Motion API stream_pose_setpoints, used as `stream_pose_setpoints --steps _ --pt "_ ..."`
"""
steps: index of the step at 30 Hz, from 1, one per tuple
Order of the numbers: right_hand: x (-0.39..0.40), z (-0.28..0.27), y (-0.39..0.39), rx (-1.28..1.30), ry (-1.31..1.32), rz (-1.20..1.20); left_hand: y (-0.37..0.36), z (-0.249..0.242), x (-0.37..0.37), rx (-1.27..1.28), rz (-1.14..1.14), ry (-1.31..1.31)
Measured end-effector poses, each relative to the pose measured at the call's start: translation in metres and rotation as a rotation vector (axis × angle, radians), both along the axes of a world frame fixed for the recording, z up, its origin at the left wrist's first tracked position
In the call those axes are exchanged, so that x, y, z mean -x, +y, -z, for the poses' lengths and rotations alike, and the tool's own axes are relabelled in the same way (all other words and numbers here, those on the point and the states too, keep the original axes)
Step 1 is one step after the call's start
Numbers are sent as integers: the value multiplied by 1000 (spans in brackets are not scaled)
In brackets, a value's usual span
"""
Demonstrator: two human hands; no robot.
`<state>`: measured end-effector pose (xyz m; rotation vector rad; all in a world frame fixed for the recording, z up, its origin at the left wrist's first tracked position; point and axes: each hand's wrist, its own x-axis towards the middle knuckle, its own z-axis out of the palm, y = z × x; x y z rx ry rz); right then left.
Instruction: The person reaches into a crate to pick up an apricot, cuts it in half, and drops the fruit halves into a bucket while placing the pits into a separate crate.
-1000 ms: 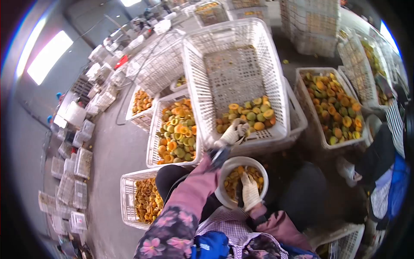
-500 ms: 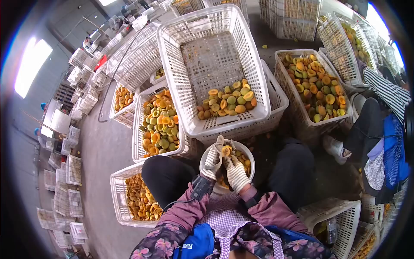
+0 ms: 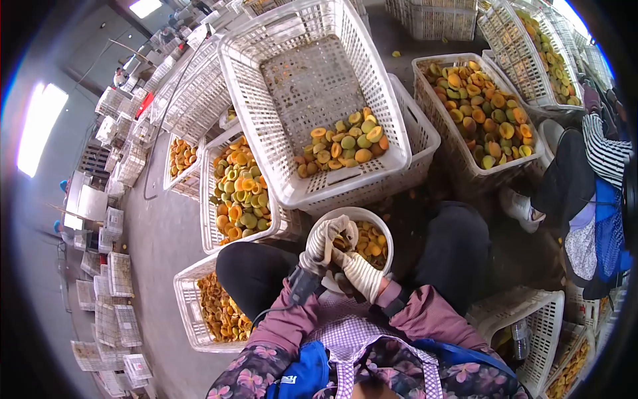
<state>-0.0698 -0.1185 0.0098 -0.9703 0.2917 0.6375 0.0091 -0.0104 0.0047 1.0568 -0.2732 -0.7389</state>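
Both my hands wear striped, soiled work gloves and meet over a white bucket (image 3: 390, 249) between my knees. Apricot halves (image 3: 372, 245) lie in the bucket. My left hand (image 3: 324, 245) is curled over the bucket's left side, its fingers bent down. From the lower right my right hand (image 3: 362, 271) reaches in, its closed fingertips touching the left hand. Whatever lies between the fingers is hidden by the gloves. Beyond the bucket, a large white crate (image 3: 312, 194) is tilted toward me, with halved apricots (image 3: 345, 146) gathered at its near end.
Left of me stand a crate of apricot halves (image 3: 207, 219) and a crate of darker pieces (image 3: 183, 302). Another full crate (image 3: 458, 156) is at the right. A person in a striped sleeve (image 3: 601, 149) sits farther right. A tipped crate (image 3: 548, 339) holds a plastic bottle (image 3: 520, 339).
The orange apricot half seen between my fingertips is out of sight. My hands have turned and dropped lower over the bucket, the left one curling over. The view has shifted slightly.
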Motion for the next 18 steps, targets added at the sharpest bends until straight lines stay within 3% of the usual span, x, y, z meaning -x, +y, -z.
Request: stream_pose_setpoints --steps 2,3,4,6,7,9,10,11,12,14,16,18 --pt "3 -11 -5 -161 48 -92 4 3 0 149 -33 5" --pt "4 -9 -7 -368 161 -138 10 24 -8 -50 -465 17" --pt "6 -10 -5 -368 159 -140 11 21 -12 61 -662 88" --pt "9 -16 2 -501 313 -29 34 7 -35 821 -802 389" --pt "5 -18 5 -291 313 153 40 -10 -50 980 -860 422" --pt "-2 -8 2 -236 434 188 23 -43 -71 751 -1030 308" --pt "-6 1 5 -210 490 222 25 -37 -87 667 -931 298" --pt "-7 3 9 -188 425 234 43 3 -131 676 -398 99" --pt "-8 5 14 -161 359 246 15 -23 -138 -27 -809 194" --pt "-6 20 22 -168 244 222 24 46 -214 -566 -674 -111" --pt "-10 24 23 -175 258 257 29 112 -279 -1404 -519 -373" --pt "-16 13 19 -103 276 268 6 85 -274 -1645 -140 -595"
